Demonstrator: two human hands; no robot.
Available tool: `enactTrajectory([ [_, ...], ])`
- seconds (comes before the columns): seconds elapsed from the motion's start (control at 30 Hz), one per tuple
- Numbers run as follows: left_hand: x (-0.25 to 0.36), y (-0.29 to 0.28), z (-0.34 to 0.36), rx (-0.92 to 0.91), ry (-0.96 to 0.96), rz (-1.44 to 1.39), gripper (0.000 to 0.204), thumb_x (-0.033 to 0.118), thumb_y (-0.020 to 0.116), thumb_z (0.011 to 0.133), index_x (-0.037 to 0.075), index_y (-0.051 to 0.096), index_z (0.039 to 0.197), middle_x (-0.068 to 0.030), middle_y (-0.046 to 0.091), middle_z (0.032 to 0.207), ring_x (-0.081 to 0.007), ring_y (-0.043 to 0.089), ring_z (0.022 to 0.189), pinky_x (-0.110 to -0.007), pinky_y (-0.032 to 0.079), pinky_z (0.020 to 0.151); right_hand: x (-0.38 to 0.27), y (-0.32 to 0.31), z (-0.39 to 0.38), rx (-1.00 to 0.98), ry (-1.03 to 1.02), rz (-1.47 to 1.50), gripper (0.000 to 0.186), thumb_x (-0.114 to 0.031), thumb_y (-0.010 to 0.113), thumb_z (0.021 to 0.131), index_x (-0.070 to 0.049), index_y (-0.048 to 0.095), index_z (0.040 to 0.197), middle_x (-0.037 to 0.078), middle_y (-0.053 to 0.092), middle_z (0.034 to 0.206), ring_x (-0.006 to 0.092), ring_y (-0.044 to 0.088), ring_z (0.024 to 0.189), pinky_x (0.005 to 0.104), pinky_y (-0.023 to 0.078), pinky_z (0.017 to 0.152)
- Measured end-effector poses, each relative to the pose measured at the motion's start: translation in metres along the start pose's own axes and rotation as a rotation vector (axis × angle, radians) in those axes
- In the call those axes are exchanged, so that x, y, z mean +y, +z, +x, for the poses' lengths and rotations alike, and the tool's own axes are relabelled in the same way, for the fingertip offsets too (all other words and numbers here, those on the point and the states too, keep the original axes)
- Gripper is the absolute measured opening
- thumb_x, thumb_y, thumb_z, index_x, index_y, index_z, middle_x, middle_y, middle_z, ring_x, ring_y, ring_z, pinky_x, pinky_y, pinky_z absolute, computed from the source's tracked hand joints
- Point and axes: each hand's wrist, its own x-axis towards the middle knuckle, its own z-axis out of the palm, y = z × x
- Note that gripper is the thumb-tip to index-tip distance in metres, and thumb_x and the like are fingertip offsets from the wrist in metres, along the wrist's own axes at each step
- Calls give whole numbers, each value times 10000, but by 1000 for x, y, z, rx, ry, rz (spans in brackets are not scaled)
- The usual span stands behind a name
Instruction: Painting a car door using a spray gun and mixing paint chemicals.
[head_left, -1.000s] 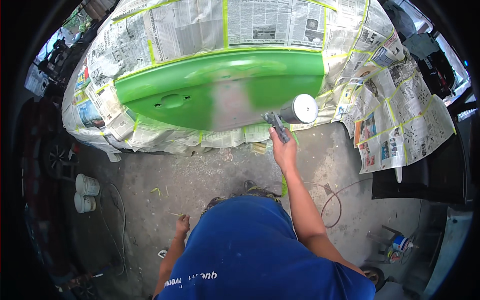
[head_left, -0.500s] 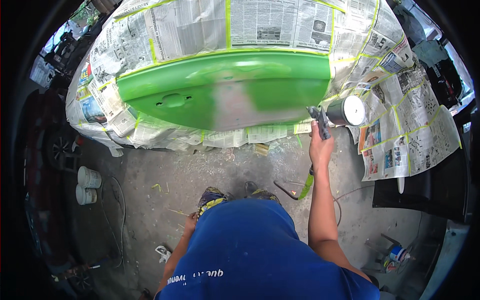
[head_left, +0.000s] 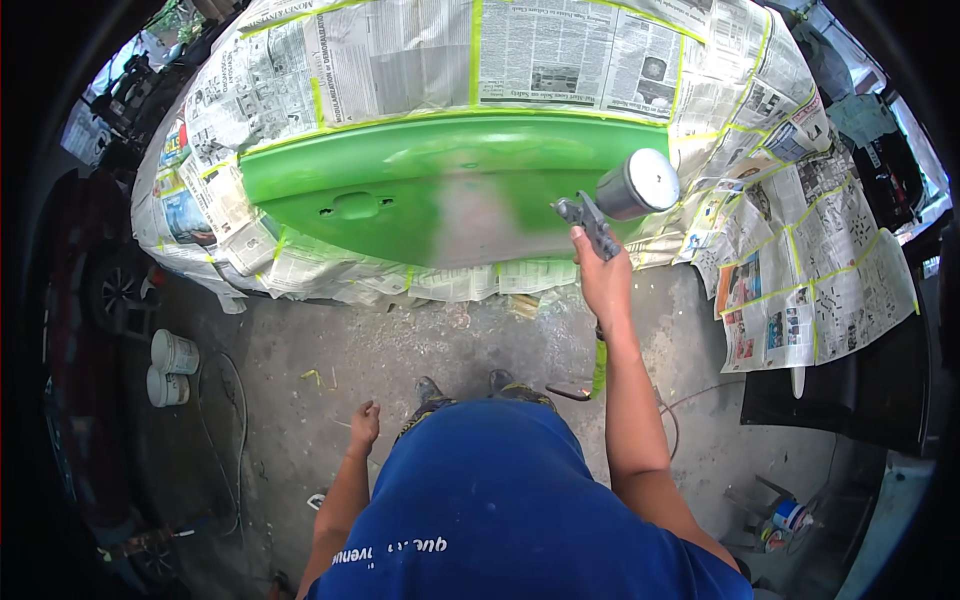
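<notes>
My right hand (head_left: 606,280) grips a grey spray gun (head_left: 590,223) with a silver cup (head_left: 632,190) and a green-wrapped hose hanging below it. The gun points at a green car panel (head_left: 370,230), over its right half. A pale, pinkish-grey patch (head_left: 462,220) runs down the panel's middle. Newspaper and yellow-green tape (head_left: 575,55) cover the car around the panel. My left hand (head_left: 365,422) hangs low beside my blue shirt, fingers loosely curled; whatever they hold, if anything, is too small to make out.
A loose newspaper-covered sheet (head_left: 815,285) drapes over a dark panel (head_left: 860,400) at right. Two white buckets (head_left: 175,360) and hoses lie left on the concrete floor (head_left: 480,330). A dark red car (head_left: 85,330) stands far left; a small stand with cans (head_left: 790,515) is lower right.
My right hand swept the gun rightward to the panel's edge, then came back left and slightly up. My left hand moved in against my body, then out and up a little.
</notes>
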Motion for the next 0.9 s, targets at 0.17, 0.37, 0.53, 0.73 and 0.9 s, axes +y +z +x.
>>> enactTrajectory([
  [0.17,-31,9,-14,-7,-46,25,555,385,611,971,-57,611,1307,-266,710,1124,-321,697,1057,-384,524,921,17,-58,33,154,49,-108,416,-380,698,954,36,676,952,68,627,690,155,541,645,342,452,630],
  [0.37,-100,19,-9,-130,19,98,507,397,615,958,-42,682,1205,-281,706,1134,-350,693,1088,-410,526,929,4,-69,36,239,-8,-209,485,-422,676,958,42,672,815,36,599,649,131,498,605,331,412,581],
  [0.53,-93,16,9,-105,18,106,522,405,618,949,-56,681,1186,-271,706,1141,-365,693,1074,-419,529,931,-30,-16,20,115,-19,-151,426,-386,685,956,32,683,877,29,585,661,114,514,632,316,422,601],
  [0.73,-49,-20,36,-75,32,67,551,398,628,946,-47,637,1271,-256,706,1163,-348,685,1094,-395,525,934,-75,57,-7,35,-45,-168,445,-404,687,953,22,632,840,35,583,673,119,523,644,311,429,618],
  [0.9,-84,-63,77,-53,43,59,569,401,644,943,-43,618,1299,-185,726,1036,-263,691,897,-369,551,802,-109,109,-28,-50,-47,-146,434,-408,701,932,23,654,912,109,626,695,211,588,656,360,478,659],
])
